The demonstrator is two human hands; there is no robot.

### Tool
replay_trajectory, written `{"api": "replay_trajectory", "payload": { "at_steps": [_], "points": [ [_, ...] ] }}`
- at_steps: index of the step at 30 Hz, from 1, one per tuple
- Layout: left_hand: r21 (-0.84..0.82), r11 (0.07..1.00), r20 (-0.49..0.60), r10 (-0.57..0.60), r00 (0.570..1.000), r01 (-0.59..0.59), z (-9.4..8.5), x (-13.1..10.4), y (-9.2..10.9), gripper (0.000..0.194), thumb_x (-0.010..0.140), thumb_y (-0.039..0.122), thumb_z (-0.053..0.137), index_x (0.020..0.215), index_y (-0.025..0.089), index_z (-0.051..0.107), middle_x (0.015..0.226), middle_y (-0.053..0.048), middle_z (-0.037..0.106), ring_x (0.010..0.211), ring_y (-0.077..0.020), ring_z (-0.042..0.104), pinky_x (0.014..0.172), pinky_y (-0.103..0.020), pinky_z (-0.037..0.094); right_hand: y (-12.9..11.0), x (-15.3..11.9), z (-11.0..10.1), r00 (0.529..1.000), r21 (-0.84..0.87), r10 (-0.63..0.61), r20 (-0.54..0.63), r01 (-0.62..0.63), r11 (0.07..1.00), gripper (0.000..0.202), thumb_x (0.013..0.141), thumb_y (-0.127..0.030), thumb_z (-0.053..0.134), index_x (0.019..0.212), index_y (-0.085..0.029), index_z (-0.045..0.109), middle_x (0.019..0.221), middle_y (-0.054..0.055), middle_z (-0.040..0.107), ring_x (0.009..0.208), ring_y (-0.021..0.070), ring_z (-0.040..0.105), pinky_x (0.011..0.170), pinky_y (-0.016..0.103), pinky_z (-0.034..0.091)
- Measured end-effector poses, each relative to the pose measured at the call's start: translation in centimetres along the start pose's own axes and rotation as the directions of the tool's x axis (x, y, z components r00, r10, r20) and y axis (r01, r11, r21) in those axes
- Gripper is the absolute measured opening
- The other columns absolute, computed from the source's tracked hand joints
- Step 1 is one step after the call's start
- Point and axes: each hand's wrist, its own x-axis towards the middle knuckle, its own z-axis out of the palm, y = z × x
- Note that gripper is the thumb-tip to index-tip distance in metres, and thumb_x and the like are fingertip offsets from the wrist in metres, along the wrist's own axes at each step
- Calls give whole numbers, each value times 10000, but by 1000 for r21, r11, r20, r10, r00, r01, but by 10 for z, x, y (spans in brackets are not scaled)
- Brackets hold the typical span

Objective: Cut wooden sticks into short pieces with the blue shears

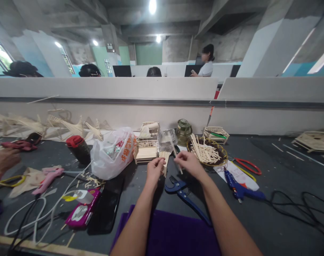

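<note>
My left hand (155, 170) is closed, its fingertips pinched at the left edge of a small bunch of wooden sticks (165, 160). What it grips, if anything, is too small to tell. A thin pale stick (173, 146) is pinched in my right hand (188, 163), slanting up toward a clear plastic container (167, 137). Just below the hands lies a blue pipe cutter (187, 199). Right of my right hand, a round basket (225, 156) holds a heap of sticks (204, 149). A small wooden stick model (146, 151) stands behind my left hand.
Left are a white plastic bag (111, 153), a dark jar with red lid (78, 149), a black phone (105, 206) and a magenta power strip (84, 209). Right lie a blue glue gun (240, 190) and red-handled pliers (248, 165). Another person's hand (4, 160) is far left.
</note>
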Motion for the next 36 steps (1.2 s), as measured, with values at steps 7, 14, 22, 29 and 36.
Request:
{"api": "replay_trajectory", "payload": {
  "at_steps": [7,14,22,29,36],
  "points": [
    [-120,992,-59,36,998,-43,-3,-2,10,384,608,463,745,722,103,676,555,6,586,456,-60,483,447,-166,393,-12,-5,41,987,-151,43,153,-20,988,216,840,-339,514,750,-188,640,641,-8,642,571,110,563,540,197,373],
    [-177,981,-156,53,986,-81,-6,3,7,334,640,432,714,740,141,583,552,31,562,444,-75,502,435,-183,423,9,20,49,962,-395,262,81,-210,894,240,761,-350,600,602,-176,648,702,75,681,664,175,610,588,250,364],
    [-130,988,-194,58,979,-84,-10,3,11,276,648,353,676,814,148,597,655,12,594,490,-91,516,419,-189,418,15,37,61,927,-368,360,103,-301,880,209,697,-328,638,556,-175,643,613,79,666,626,187,625,554,243,384],
    [-93,992,-177,67,982,-85,-10,1,10,261,657,358,674,802,148,617,657,11,598,511,-91,519,440,-184,416,21,30,54,941,-208,311,136,-280,937,239,709,-269,566,494,-166,582,468,31,590,433,128,546,450,211,353],
    [-98,988,-90,107,990,-116,-2,-3,13,239,653,334,703,785,143,645,677,0,616,587,-99,553,549,-201,468,4,-1,40,990,16,105,99,-107,994,158,785,-337,511,766,-187,557,655,-6,646,540,116,594,494,186,410]
  ]
}}
